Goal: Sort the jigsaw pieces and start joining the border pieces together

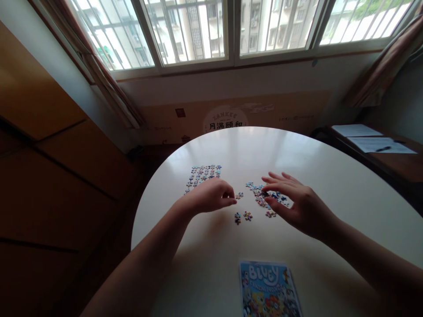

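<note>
My left hand [213,194] is over the white table with its fingers curled in and thumb near the index finger; whether anything is between them is hidden. A jigsaw puzzle piece [239,195] lies right at those fingertips. Behind the hand, rows of puzzle pieces [203,172] are laid out in a grid, partly covered by it. My right hand [294,198] hovers with fingers spread over a loose pile of puzzle pieces [261,200], hiding part of it. Nearer to me lie two separate pieces, one bluish [237,218] and one yellowish [247,215]. Another piece [270,214] sits below the pile.
A blue "Bluey" picture sheet or box [269,288] lies at the near side of the round white table [205,255]. To the right, papers [380,144] and a pen rest on a brown surface. Wooden cabinets [42,176] stand left; barred windows are ahead.
</note>
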Available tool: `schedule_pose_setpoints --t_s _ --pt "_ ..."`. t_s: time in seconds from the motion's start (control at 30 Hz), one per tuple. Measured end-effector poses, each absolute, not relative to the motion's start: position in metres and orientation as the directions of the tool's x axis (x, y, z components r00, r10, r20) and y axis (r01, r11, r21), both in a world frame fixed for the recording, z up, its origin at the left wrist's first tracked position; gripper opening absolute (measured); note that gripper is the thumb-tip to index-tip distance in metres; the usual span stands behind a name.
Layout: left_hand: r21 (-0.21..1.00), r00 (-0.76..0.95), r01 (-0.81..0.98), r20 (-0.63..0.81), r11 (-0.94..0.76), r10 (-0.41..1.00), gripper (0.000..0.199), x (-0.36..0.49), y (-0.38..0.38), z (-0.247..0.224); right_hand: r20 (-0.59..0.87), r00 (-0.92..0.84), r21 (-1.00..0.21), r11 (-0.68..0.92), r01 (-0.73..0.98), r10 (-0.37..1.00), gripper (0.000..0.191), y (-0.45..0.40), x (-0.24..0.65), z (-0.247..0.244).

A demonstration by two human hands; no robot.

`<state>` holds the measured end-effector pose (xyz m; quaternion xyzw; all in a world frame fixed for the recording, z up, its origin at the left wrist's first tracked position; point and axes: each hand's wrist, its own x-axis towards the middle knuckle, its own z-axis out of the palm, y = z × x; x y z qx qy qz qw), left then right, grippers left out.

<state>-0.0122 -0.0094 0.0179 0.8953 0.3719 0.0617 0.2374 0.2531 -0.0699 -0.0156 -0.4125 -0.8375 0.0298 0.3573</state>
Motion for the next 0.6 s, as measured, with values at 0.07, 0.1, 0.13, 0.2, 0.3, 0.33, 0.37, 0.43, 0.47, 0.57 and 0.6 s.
schedule_pose_setpoints --t_s 0.07,0.1,0.13,0.2,0.3,0.33,0.37,0.43,0.47,0.57,0.6 --pt "0.544 0.645 0.642 -0.002 -0.541 0.764 0.022 -0.012 -0.010 0.021 0.574 -0.387 -0.399 0.659 0.637 0.722 0.021 -0.072 0.253 -0.013" --pt "0.608 0.615 0.622 0.011 -0.494 0.788 0.024 -0.010 -0.012 0.023 0.574 -0.374 -0.426 0.655 0.624 0.729 0.021 -0.073 0.253 -0.012" --pt "0.682 0.598 0.583 0.009 -0.443 0.802 0.026 -0.006 -0.015 0.023 0.574 -0.362 -0.449 0.652 0.611 0.735 0.021 -0.074 0.253 -0.011" --pt "0.821 0.618 0.465 -0.034 -0.330 0.786 0.028 0.004 -0.021 0.023 0.566 -0.353 -0.485 0.648 0.588 0.745 0.021 -0.076 0.252 -0.011" --pt "0.926 0.660 0.332 -0.093 -0.178 0.746 0.026 0.021 -0.030 0.018 0.573 -0.355 -0.492 0.656 0.572 0.739 0.020 -0.077 0.249 -0.013" --pt "0.941 0.655 0.308 -0.105 -0.138 0.748 0.023 0.025 -0.032 0.015 0.575 -0.358 -0.487 0.660 0.572 0.735 0.020 -0.077 0.248 -0.014" --pt "0.950 0.645 0.294 -0.115 -0.107 0.756 0.021 0.028 -0.033 0.013 0.578 -0.363 -0.483 0.665 0.570 0.731 0.020 -0.077 0.247 -0.015" --pt "0.955 0.617 0.288 -0.130 -0.069 0.776 0.017 0.031 -0.034 0.008 0.583 -0.379 -0.474 0.680 0.560 0.719 0.021 -0.077 0.245 -0.018" --pt "0.954 0.608 0.293 -0.132 -0.067 0.783 0.017 0.031 -0.034 0.006 0.586 -0.389 -0.469 0.688 0.553 0.711 0.021 -0.077 0.244 -0.019" --pt "0.939 0.600 0.321 -0.104 -0.120 0.793 0.017 0.031 -0.034 0.003 0.608 -0.411 -0.438 0.719 0.539 0.679 0.024 -0.077 0.244 -0.020" --pt "0.931 0.596 0.333 -0.082 -0.152 0.799 0.018 0.030 -0.034 0.002 0.616 -0.420 -0.423 0.730 0.538 0.666 0.025 -0.077 0.244 -0.021"
